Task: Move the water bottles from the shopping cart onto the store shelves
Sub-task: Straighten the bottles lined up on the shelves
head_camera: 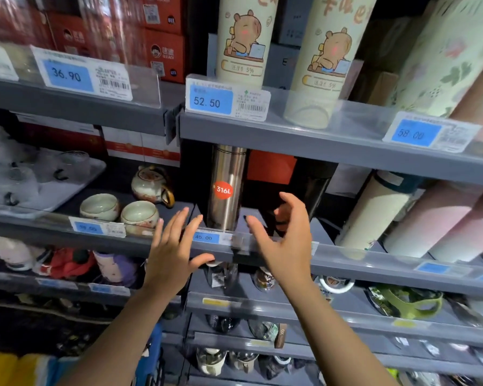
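Note:
A tall steel water bottle (226, 190) with a red "316L" sticker stands upright on the grey middle shelf (346, 263), above a 45.00 price tag. My left hand (173, 246) hovers just left of its base, fingers spread, holding nothing. My right hand (285, 235) is just right of the bottle, fingers apart and curved, also holding nothing. Neither hand touches the bottle. A dark bottle (310, 190) stands behind my right hand, partly hidden. The shopping cart is barely visible at the bottom edge.
Cream cartoon-bear bottles (246, 40) stand on the upper shelf (304, 140). Pink and cream bottles (430, 218) lean at the right. Ceramic cups (99, 207) and a teapot (151, 185) sit left of the steel bottle. Lower shelves hold more bottles and lids.

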Action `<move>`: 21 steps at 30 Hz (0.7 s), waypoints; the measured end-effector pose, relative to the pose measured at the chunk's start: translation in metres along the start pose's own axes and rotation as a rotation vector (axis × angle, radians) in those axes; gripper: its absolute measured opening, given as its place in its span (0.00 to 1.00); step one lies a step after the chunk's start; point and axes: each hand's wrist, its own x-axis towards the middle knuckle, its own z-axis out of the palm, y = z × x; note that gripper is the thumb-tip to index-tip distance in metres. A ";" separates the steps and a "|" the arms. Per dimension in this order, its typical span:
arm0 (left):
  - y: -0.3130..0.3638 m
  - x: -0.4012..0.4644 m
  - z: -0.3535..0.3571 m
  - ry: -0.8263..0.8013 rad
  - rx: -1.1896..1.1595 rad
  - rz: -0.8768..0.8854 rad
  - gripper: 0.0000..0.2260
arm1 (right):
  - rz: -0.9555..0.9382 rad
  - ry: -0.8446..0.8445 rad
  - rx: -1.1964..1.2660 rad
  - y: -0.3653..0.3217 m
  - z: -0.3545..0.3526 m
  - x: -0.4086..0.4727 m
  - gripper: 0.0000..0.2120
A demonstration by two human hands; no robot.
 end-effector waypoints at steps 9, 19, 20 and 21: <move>0.075 0.010 0.015 0.085 -0.010 0.295 0.34 | 0.217 0.169 -0.100 0.036 -0.026 0.034 0.47; 0.077 0.010 0.033 0.082 0.137 0.309 0.45 | 0.275 0.108 -0.019 0.048 -0.014 0.037 0.45; 0.076 0.011 0.033 0.086 0.140 0.311 0.46 | 0.266 0.072 0.000 0.050 -0.016 0.035 0.45; 0.075 0.011 0.034 0.088 0.146 0.310 0.46 | 0.252 0.043 0.012 0.052 -0.017 0.034 0.44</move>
